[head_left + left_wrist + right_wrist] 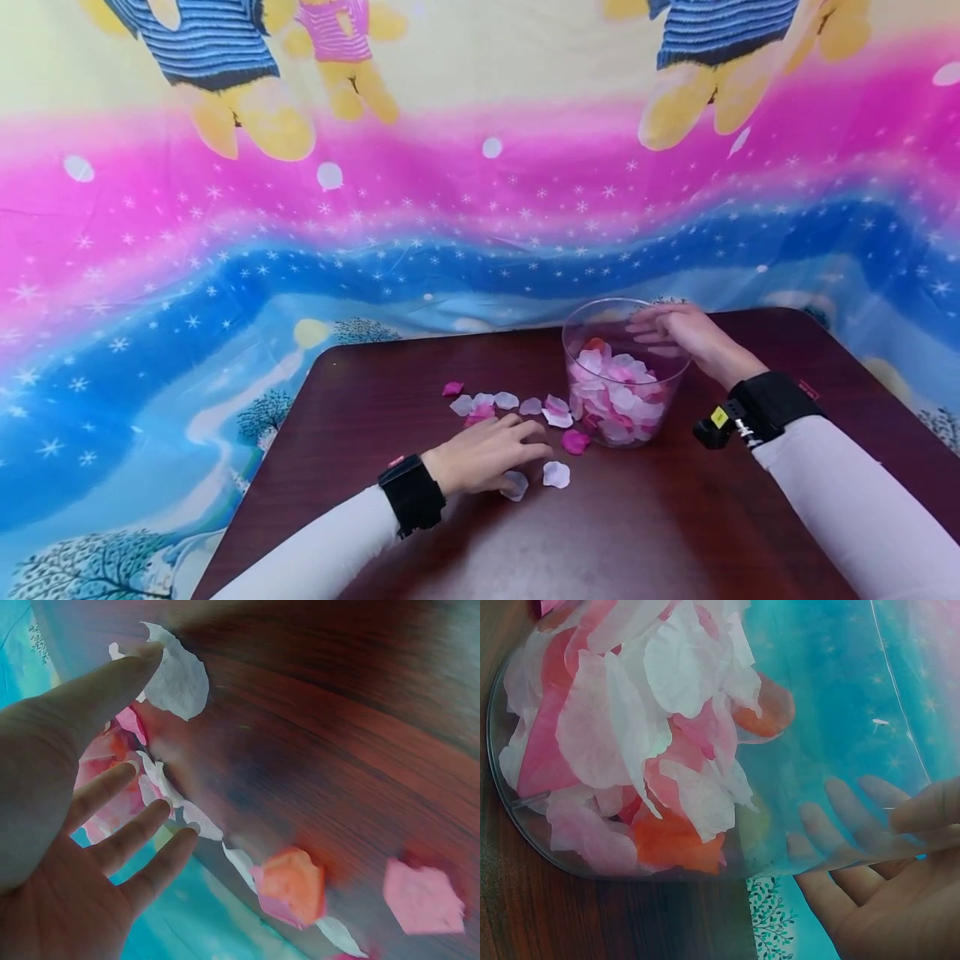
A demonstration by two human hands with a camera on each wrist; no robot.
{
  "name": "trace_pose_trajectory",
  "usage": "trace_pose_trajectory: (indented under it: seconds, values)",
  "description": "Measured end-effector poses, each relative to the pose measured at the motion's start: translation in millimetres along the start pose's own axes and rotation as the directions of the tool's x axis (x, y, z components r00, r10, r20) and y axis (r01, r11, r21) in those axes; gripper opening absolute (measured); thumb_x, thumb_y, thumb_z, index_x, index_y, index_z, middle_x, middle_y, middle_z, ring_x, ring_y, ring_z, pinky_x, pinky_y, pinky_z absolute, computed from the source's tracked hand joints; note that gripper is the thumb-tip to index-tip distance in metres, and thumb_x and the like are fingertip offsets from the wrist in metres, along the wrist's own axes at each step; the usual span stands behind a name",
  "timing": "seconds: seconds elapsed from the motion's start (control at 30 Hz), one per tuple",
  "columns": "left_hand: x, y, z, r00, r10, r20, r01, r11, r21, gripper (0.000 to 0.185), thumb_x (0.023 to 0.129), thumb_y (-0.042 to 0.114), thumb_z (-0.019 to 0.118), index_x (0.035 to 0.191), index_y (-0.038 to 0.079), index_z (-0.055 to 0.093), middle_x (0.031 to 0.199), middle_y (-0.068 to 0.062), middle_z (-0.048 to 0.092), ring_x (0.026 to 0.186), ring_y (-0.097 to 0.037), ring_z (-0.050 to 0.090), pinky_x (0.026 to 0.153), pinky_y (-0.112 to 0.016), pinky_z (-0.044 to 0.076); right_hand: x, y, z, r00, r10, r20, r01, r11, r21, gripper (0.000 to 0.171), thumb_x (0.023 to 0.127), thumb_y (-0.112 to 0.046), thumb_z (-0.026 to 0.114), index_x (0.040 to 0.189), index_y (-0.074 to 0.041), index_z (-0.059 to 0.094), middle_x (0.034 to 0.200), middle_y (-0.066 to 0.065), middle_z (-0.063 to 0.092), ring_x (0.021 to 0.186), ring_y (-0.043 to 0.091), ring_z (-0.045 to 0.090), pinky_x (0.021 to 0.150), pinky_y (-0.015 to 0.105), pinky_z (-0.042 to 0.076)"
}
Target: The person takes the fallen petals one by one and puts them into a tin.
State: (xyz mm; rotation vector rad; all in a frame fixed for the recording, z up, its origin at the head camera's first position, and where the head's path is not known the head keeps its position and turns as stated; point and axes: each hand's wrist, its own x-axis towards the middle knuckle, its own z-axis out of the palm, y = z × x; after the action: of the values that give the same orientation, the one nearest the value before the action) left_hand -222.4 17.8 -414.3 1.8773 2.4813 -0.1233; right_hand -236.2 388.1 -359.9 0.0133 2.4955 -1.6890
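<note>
A clear plastic container (624,375) stands on the dark wooden table (360,417), part full of white, pink and orange fabric petals (630,735). My right hand (662,327) grips its far rim; in the right wrist view the fingers (832,802) show through the wall with the thumb on the near side. My left hand (534,446) lies flat with spread fingers on the table left of the container, among loose petals (506,402). Its thumb tip touches a white petal (178,679). More petals, an orange one (294,883) and a pink one (424,896), lie beyond the fingers.
A bright cloth (450,217) with pink and blue bands and cartoon figures hangs behind and round the table. A white petal (557,473) and a magenta one (575,441) lie by the container's base. Both forearms wear white sleeves and black wrist straps.
</note>
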Motion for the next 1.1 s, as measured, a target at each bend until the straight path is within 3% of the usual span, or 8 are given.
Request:
trace_pose_trajectory:
  seconds: [0.3,0.53,0.67,0.83,0.97,1.1]
  values:
    - [30.6,3.6,3.2,0.999,-0.032,0.005,0.032,0.997,-0.070,0.074,0.084,0.046,0.082,0.149,0.029,0.052,0.152,-0.003,0.047,0.135,-0.023,0.043,0.106,-0.041,0.047,-1,-2,1,1.000,0.003,-0.006,-0.003,1.000,0.004,0.058,0.095,0.003,0.029,0.150,0.002,0.045,0.150,0.027,0.049,0.137,0.045,0.048,0.111,0.058,0.040]
    - [50.8,-1.2,6.6,0.993,-0.109,0.039,0.114,0.981,-0.156,0.072,0.084,0.050,0.080,0.148,0.031,0.054,0.154,-0.006,0.045,0.140,-0.028,0.041,0.112,-0.049,0.041,-2,-4,3,1.000,0.008,-0.006,-0.008,1.000,0.007,0.059,0.094,0.003,0.028,0.150,0.001,0.045,0.149,0.027,0.050,0.137,0.045,0.049,0.111,0.058,0.040]
    - [59.4,-6.3,9.0,0.991,-0.120,0.060,0.130,0.972,-0.194,0.066,0.086,0.050,0.079,0.146,0.031,0.057,0.152,-0.006,0.046,0.134,-0.024,0.046,0.109,-0.042,0.044,-2,-5,3,1.000,0.007,-0.008,-0.007,1.000,0.003,0.058,0.094,0.002,0.029,0.151,0.002,0.045,0.149,0.027,0.050,0.137,0.045,0.049,0.111,0.057,0.040]
    - [65.8,-11.9,12.0,0.995,-0.089,0.037,0.096,0.964,-0.247,0.050,0.091,0.042,0.077,0.137,0.026,0.067,0.138,0.000,0.056,0.121,-0.016,0.050,0.100,-0.032,0.043,-1,-5,1,1.000,0.009,-0.009,-0.009,1.000,0.003,0.059,0.094,0.002,0.029,0.151,0.002,0.045,0.150,0.026,0.049,0.137,0.045,0.049,0.110,0.057,0.040]
    - [67.9,-13.8,11.3,0.999,-0.047,0.004,0.047,0.965,-0.257,0.038,0.092,0.032,0.077,0.128,0.021,0.072,0.131,-0.001,0.060,0.118,-0.013,0.054,0.102,-0.027,0.043,-1,-4,1,1.000,0.018,-0.012,-0.018,1.000,0.006,0.058,0.095,0.002,0.028,0.151,0.001,0.045,0.150,0.027,0.049,0.137,0.045,0.048,0.111,0.058,0.040]
    - [68.0,-14.9,10.2,0.999,-0.016,-0.040,0.003,0.950,-0.313,0.027,0.093,0.019,0.077,0.119,0.014,0.075,0.122,-0.001,0.066,0.111,-0.009,0.060,0.100,-0.019,0.047,-2,-2,0,1.000,0.021,-0.011,-0.021,1.000,0.006,0.058,0.095,0.002,0.028,0.151,0.001,0.045,0.149,0.027,0.050,0.137,0.046,0.049,0.111,0.058,0.040]
